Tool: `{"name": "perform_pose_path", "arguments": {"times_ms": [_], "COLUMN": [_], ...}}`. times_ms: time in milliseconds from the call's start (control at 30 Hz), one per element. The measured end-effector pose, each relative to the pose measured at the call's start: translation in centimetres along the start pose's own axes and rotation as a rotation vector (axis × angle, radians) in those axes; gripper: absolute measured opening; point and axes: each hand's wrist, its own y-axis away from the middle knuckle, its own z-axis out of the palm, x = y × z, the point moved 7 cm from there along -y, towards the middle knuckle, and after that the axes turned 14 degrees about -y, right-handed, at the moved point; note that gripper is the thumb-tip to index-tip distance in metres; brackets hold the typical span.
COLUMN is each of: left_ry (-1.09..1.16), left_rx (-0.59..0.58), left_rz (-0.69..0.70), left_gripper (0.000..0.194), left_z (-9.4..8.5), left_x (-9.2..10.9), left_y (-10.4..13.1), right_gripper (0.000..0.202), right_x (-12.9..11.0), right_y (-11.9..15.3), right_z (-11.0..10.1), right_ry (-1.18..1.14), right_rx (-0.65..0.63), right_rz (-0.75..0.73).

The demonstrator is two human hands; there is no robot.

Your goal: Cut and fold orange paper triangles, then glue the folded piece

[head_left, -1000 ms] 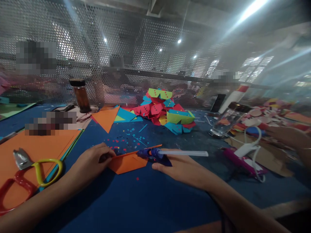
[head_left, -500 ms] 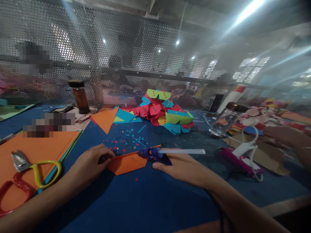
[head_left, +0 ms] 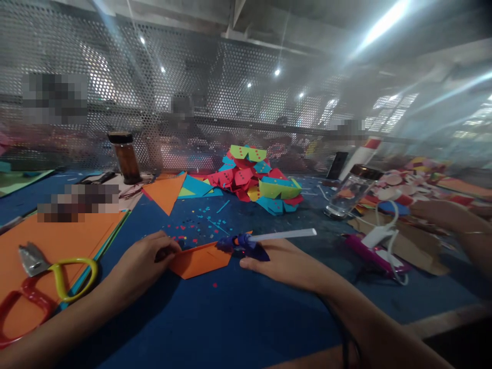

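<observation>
Folded orange paper (head_left: 202, 261) lies on the blue table in front of me. My left hand (head_left: 151, 256) pinches its left end, fingers closed. A dark blue glue gun (head_left: 246, 246) is gripped in my right hand (head_left: 280, 264), its nozzle against the paper's upper right edge. A whitish glue stick (head_left: 286, 234) juts from the gun's back toward the right. My right fingers are partly hidden behind the gun. Small cut paper bits (head_left: 203, 223) lie scattered just beyond the folded paper.
Scissors (head_left: 57, 277) with red and yellow handles rest on orange sheets (head_left: 88, 233) at left. Folded colored paper pieces (head_left: 246, 177) are heaped at the back. A clear bottle (head_left: 351, 192), a purple power strip (head_left: 374, 253) and another person's arm (head_left: 449, 218) are at right. A brown jar (head_left: 126, 159) stands back left.
The view has shifted slightly. My hands, the orange paper and the glue gun keep nearly the same places, with the gun's nozzle still at the paper's edge.
</observation>
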Motion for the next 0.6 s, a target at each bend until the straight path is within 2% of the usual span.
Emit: {"name": "perform_pose_path", "arguments": {"times_ms": [167, 267, 367, 500, 600], "left_ry": [-0.012, -0.015, -0.025, -0.029, -0.036], "left_rx": [0.007, 0.027, 0.033, 0.03, 0.035], "left_rz": [-0.007, -0.01, -0.005, 0.003, 0.008], "left_gripper": [0.022, 0.021, 0.02, 0.023, 0.025], "left_z": [0.0, -0.1, 0.0, -0.2, -0.4], "left_x": [-0.1, -0.2, -0.1, 0.3, 0.7], "left_y": [-0.1, -0.1, 0.0, 0.0, 0.0], "right_gripper": [0.034, 0.038, 0.044, 0.038, 0.039], "right_x": [0.9, 1.4, 2.2, 3.2, 4.8], "right_y": [0.0, 0.3, 1.2, 3.0, 4.3], "right_z": [-0.7, -1.0, -1.7, -3.7, -4.7], "right_ry": [-0.018, -0.134, -0.188, -0.007, 0.209], "right_rx": [0.043, 0.063, 0.164, 0.382, 0.446], "right_rz": [0.021, 0.063, 0.111, 0.084, 0.2]}}
